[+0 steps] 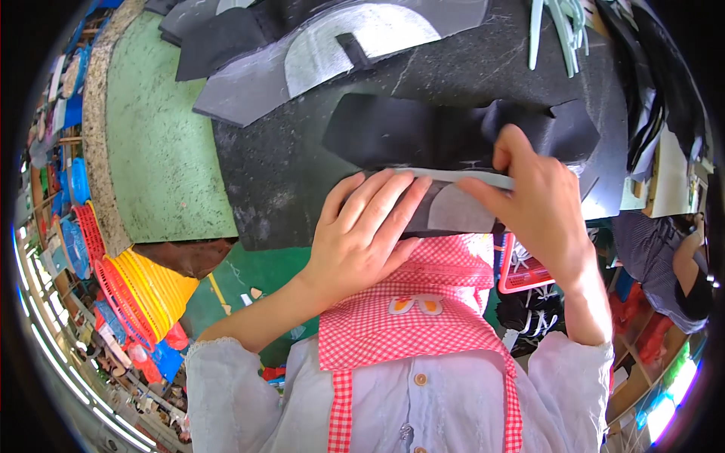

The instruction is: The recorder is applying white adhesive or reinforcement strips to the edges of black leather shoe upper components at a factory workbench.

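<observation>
A black, leather-like sheet piece (385,128) lies on the dark work board, its far part raised in folds. Along its near part runs a narrow pale strip (445,175). My left hand (366,223) lies flat with fingers stretched out, the fingertips at the strip's left end. Curled round the strip's right end is my right hand (540,200), thumb along it and index finger bent against the black piece. The palm hides where the strip ends. A grey half-round patch (461,210) shows on the piece's near side, between my hands.
Stacked black and grey cut pieces (249,83) lie at the back of the dark board (264,181). Pale green strips (559,34) hang at the back right, beside black pieces (672,83). Yellow baskets (151,291) stand at left, a red basket (525,272) below right. Another person (657,257) is at far right.
</observation>
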The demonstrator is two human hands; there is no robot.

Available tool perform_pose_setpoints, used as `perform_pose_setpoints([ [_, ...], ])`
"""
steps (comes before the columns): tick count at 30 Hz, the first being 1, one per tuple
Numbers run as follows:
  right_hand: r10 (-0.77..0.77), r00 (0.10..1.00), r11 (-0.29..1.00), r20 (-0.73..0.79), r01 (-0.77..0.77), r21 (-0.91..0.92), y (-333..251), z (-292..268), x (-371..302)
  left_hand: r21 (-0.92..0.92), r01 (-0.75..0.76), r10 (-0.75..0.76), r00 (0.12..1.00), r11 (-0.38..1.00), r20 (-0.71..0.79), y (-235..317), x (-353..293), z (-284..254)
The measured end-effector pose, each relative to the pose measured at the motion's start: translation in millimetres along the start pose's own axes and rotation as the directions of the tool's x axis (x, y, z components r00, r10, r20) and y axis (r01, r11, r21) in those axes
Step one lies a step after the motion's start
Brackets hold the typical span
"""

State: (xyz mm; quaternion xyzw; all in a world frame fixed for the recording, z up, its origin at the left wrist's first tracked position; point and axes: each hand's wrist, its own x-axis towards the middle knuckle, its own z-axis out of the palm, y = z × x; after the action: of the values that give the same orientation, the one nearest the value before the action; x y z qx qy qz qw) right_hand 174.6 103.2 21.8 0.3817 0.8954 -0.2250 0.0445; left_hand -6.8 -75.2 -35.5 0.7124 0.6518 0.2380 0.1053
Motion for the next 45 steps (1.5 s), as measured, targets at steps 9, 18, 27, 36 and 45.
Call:
perform_pose_setpoints([
  [9, 0.257, 0.965, 0.702, -0.055, -0.147, 0.697, 55.5, -18.8, -28.9, 0.084, -0.026, 0.026, 1.000, 0.996, 0.011, 1.0, 9.7, -0.1],
  [18, 0.244, 0.956, 0.959, -0.164, -0.212, 0.190, 59.4, -12.0, -25.0, -0.217, -0.101, 0.127, 0.986, 0.971, 0.110, 58.5, 73.2, 20.2],
  [27, 0.432, 0.895, 0.634, -0.109, -0.216, 0.742, 104.9, -8.6, -52.1, -0.021, -0.146, 0.148, 0.983, 0.989, 0.105, 67.6, 82.1, 41.7],
  [36, 0.268, 0.917, 0.943, -0.295, -0.187, 0.274, 107.5, -18.8, -31.3, 0.102, -0.136, 0.130, 0.989, 0.985, 0.065, 73.7, 90.9, 51.6],
  [45, -0.407, 0.850, 0.765, -0.333, 0.517, 0.385, 32.3, -4.4, 26.7, 0.075, -0.166, 0.171, 0.984, 0.983, -0.059, 70.2, 75.6, 73.0],
])
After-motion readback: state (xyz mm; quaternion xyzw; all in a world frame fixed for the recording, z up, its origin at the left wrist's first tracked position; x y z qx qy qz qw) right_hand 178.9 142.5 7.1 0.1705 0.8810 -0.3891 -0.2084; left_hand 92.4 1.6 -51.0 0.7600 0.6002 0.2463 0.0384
